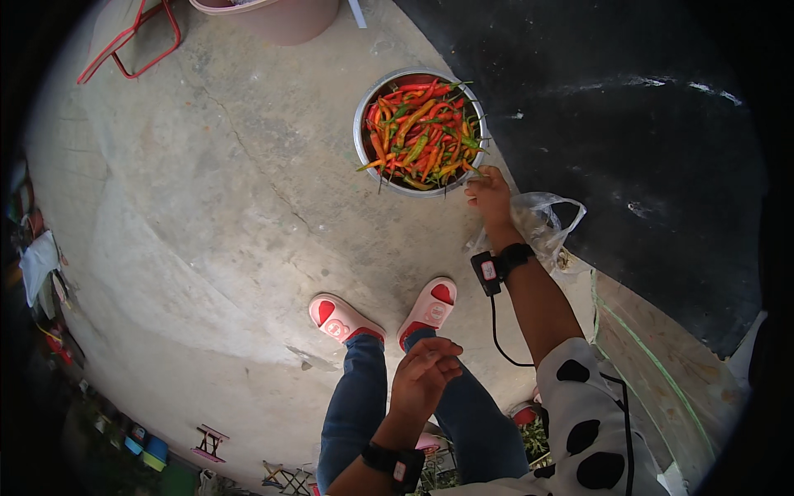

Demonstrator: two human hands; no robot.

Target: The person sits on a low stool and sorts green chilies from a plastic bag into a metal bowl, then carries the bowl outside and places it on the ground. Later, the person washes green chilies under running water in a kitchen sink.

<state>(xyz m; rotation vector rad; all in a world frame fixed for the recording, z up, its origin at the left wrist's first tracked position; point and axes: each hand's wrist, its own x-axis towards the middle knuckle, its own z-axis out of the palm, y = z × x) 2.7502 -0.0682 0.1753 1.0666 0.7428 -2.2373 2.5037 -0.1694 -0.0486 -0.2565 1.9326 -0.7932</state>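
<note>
A round metal bowl point(358, 133) stands on the concrete floor, heaped with red, orange and green chili peppers point(422, 133). Several stems poke out past its rim. My right hand point(493, 193) is at the bowl's lower right edge, fingers bent, close to a green pepper tip; whether it pinches anything is hidden. Just behind that hand lies a clear plastic bag point(546, 217), partly covered by my wrist. My left hand point(425, 375) hovers over my legs, its fingers loosely bent and apart, with nothing visible in it.
A pink tub point(291, 22) and a red metal frame point(133, 43) stand at the top. A black sheet or board point(620, 161) fills the right. Pink slippers point(347, 319) are on my feet. Small folding stools point(211, 443) sit lower left. A cabled device point(488, 273) is strapped to my right wrist.
</note>
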